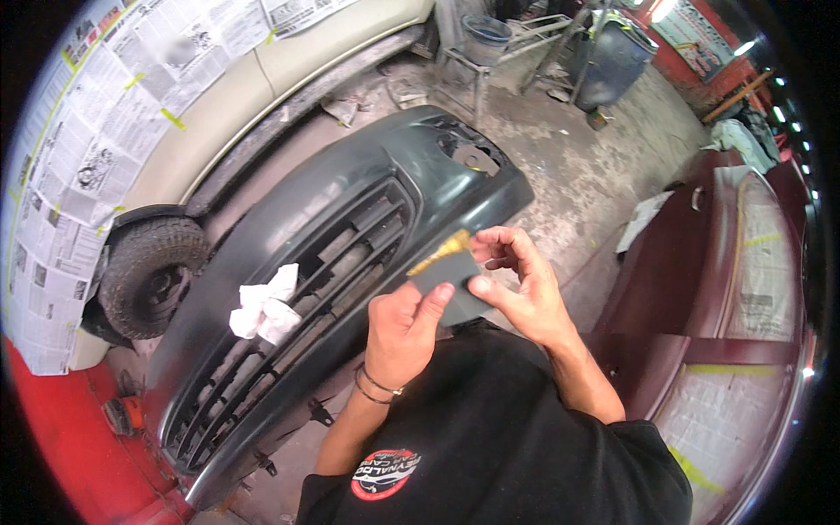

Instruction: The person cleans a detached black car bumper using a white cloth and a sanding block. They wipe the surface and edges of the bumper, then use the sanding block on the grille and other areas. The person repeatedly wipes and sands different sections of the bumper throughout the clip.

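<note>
The left hand (pixel 402 325) has a narrow grip on a gray sheet (pixel 448 278) near the dark bumper (pixel 324 188); the right hand's (pixel 528 293) thumb meets its edge, though I cannot tell whether that grip closes. White cloth (pixel 265 308) rests on the bumper.

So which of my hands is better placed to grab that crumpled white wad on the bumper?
Probably your left hand: it is nearer the crumpled white wad on the bumper, while your right hand is farther off, beyond the grey sheet. Your left would need to release the sheet first.
</note>
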The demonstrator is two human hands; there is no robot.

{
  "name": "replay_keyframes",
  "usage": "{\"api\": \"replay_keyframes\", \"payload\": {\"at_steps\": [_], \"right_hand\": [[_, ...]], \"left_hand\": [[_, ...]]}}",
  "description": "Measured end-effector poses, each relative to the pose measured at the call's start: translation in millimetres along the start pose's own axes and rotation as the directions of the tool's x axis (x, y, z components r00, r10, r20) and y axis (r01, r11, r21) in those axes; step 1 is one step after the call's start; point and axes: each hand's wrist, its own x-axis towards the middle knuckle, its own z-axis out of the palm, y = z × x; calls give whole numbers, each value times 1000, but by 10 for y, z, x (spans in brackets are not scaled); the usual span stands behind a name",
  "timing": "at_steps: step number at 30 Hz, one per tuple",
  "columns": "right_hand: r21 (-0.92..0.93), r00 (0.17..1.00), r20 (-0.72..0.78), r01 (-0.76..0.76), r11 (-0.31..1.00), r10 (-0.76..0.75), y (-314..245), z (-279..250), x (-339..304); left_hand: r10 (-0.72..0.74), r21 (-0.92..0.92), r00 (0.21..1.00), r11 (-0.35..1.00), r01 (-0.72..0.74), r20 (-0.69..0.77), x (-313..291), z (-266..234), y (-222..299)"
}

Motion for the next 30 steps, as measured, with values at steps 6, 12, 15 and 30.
{"api": "replay_keyframes", "payload": {"at_steps": [6,12,15,30], "right_hand": [[172,939,340,-118,978,53,-162,-328,-381],[-373,992,-4,113,921,-123,164,-596,9],[-445,962,-105,180,877,-251,757,-830,306],[-186,971,103,231,955,-215,2668,-1009,606]], "left_hand": [[128,-56,952,992,-117,276,-148,271,-147],[241,217,969,950,-226,-46,-77,-4,236],[143,344,952,938,-43,-271,8,-239,363],[-28,778,895,483,402,-445,64,-302,-279]]}}
